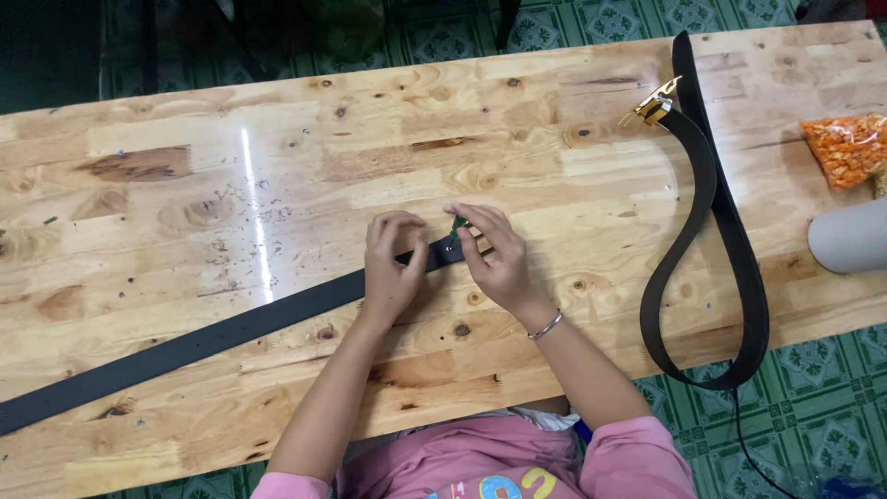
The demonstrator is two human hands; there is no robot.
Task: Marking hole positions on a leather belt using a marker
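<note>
A person in pink sleeves is sitting at a long wooden surface (pixel 554 120) and working on the end of a black strap (pixel 212 337) that is lying flat across it. The strap is running diagonally from the lower left edge of the view up toward the middle, where both hands are meeting over its end.

The left hand (pixel 390 268) is resting palm down on the strap, with its fingers curled and pressing the strap against the wood just short of the end. The right hand (pixel 494 254) is sitting just beside it, fingers bent and pinching a small green tool (pixel 456 225) whose tip is touching the strap's end. What kind of tool it is cannot be told, since it is too small. A thin silver bracelet (pixel 547 325) is circling the right wrist.

Well apart to the right, a second black belt (pixel 707 212) is lying in a long loop, with its gold buckle (pixel 654 106) near the far edge of the surface and its lower bend hanging over the near edge. Beyond it, at the right edge of the view, a clear bag of orange bits (pixel 848 148) is lying next to a grey cardboard tube (pixel 850 238). Small dark specks are scattered on the wood to the left of the hands. A green patterned floor (pixel 813 416) is showing beneath the surface.
</note>
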